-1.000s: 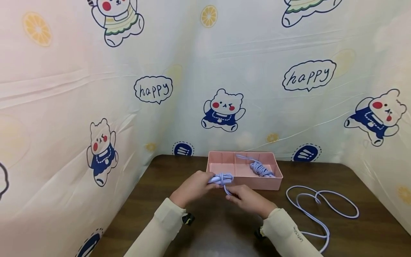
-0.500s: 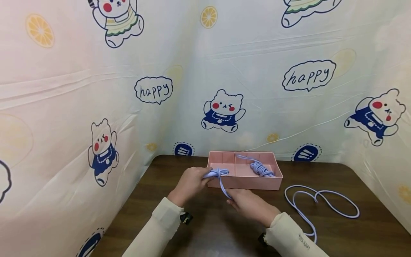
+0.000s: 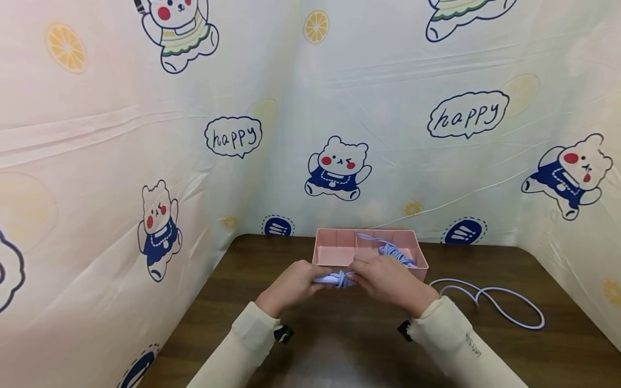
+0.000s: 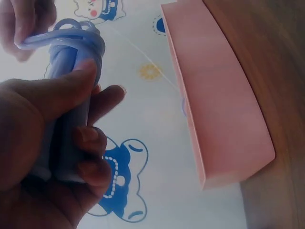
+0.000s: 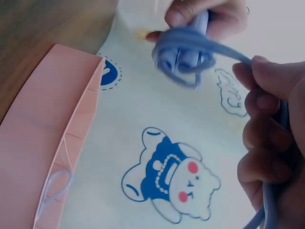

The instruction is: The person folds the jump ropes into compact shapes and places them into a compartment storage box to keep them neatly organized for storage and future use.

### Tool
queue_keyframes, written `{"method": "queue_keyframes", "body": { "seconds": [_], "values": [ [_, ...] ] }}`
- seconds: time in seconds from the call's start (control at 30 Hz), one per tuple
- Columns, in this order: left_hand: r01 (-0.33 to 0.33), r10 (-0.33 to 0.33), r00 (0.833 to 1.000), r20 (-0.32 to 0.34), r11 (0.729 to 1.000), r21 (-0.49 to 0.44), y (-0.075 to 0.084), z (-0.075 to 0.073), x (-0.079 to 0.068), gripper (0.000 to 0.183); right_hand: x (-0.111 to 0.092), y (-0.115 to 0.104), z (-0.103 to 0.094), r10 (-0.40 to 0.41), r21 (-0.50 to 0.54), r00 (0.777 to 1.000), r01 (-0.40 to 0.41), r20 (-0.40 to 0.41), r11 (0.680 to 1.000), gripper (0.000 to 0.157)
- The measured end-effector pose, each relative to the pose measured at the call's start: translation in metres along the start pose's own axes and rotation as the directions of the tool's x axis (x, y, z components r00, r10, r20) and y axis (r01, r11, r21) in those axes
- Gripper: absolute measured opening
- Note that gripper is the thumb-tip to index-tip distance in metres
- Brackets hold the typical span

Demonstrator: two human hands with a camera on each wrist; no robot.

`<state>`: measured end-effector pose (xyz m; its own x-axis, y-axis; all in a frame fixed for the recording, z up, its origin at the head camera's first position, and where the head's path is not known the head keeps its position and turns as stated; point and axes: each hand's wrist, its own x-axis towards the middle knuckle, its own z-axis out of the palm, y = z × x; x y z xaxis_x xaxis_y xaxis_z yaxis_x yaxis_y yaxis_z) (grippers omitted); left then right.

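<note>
My left hand [image 3: 293, 283] grips the two pale blue handles [image 4: 86, 107] of a jump rope, held side by side in front of the pink box. Turns of the rope's cord [image 4: 78, 45] are wound around the handles near their ends, beyond the left thumb. My right hand [image 3: 390, 283] is close beside these turns. Its thumb and forefinger pinch a taut length of cord [image 5: 228, 53] leading off the bundle, and its other fingers curl around the cord further down. Loose cord [image 3: 530, 327] lies in a loop on the table to the right.
The pink box [image 3: 335, 249] stands at the back of the dark wood table [image 3: 271, 245], with a divider inside. A wound blue cord bundle [image 3: 395, 251] lies in its right compartment, partly behind my right hand. A printed cloth [image 3: 291, 81] hangs behind and along the sides.
My right hand dipped below the bundle with the cord, then rose to its right side. The left hand lifted a little and came back down. Loose cord on the table has been drawn in.
</note>
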<state>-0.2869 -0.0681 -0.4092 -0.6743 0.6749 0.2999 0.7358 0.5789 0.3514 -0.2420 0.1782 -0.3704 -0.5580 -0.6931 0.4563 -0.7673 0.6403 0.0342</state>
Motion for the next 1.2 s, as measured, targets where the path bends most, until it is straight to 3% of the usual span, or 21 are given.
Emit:
{"method": "queue_keyframes", "body": {
  "seconds": [0.1, 0.17, 0.33, 0.4, 0.57, 0.67, 0.8, 0.9, 0.97, 1.07, 1.13, 1.2],
  "values": [
    [-0.061, 0.062, 0.998, 0.003, 0.997, -0.05, 0.001, 0.0, -0.002, 0.022, 0.003, 0.008, 0.0, 0.019, 0.168, 1.0, -0.019, 0.0, 0.986, 0.013],
    [-0.08, 0.081, 0.997, 0.005, 0.991, -0.103, 0.002, -0.001, -0.004, 0.023, 0.004, 0.014, 0.003, 0.028, 0.307, 1.0, -0.023, -0.01, 0.952, 0.017],
    [-0.081, 0.085, 0.996, 0.005, 0.959, -0.273, 0.005, -0.001, -0.008, 0.029, 0.004, 0.027, 0.019, 0.081, 0.603, 0.994, -0.023, -0.07, 0.798, 0.02],
    [-0.081, 0.081, 0.997, -0.012, 0.94, -0.33, 0.005, -0.001, -0.008, 0.032, 0.004, 0.031, 0.027, 0.126, 0.663, 0.988, -0.036, -0.089, 0.748, 0.021],
    [-0.109, 0.076, 0.992, -0.1, 0.917, -0.384, 0.006, 0.001, -0.007, 0.033, 0.007, 0.029, 0.047, 0.225, 0.744, 0.969, -0.075, -0.103, 0.664, 0.02],
    [-0.104, 0.037, 0.985, -0.167, 0.906, -0.41, 0.005, 0.002, -0.007, 0.027, 0.01, 0.023, 0.061, 0.288, 0.803, 0.956, -0.121, -0.065, 0.584, 0.022],
    [-0.077, -0.033, 0.969, -0.245, 0.902, -0.425, 0.003, 0.004, -0.006, 0.02, 0.011, 0.016, 0.09, 0.389, 0.839, 0.921, -0.227, 0.019, 0.495, 0.027],
    [-0.024, -0.095, 0.963, -0.253, 0.901, -0.433, 0.001, 0.006, -0.007, 0.022, 0.01, 0.011, 0.107, 0.431, 0.817, 0.902, -0.264, 0.021, 0.513, 0.032],
    [0.023, -0.146, 0.961, -0.234, 0.888, -0.46, -0.001, 0.006, -0.007, 0.024, 0.01, 0.006, 0.114, 0.434, 0.774, 0.901, -0.263, -0.018, 0.576, 0.031],
    [0.101, -0.232, 0.953, -0.192, 0.846, -0.524, -0.005, 0.005, -0.008, 0.025, 0.007, 0.001, 0.117, 0.399, 0.7, 0.915, -0.248, -0.057, 0.669, 0.031],
    [0.137, -0.274, 0.946, -0.172, 0.821, -0.554, -0.007, 0.005, -0.008, 0.023, 0.005, -0.002, 0.118, 0.366, 0.671, 0.929, -0.241, -0.048, 0.701, 0.035],
    [0.156, -0.294, 0.943, -0.157, 0.805, -0.573, -0.009, 0.005, -0.009, 0.021, 0.004, -0.004, 0.119, 0.352, 0.656, 0.936, -0.26, -0.01, 0.709, 0.041]
  ]
}}
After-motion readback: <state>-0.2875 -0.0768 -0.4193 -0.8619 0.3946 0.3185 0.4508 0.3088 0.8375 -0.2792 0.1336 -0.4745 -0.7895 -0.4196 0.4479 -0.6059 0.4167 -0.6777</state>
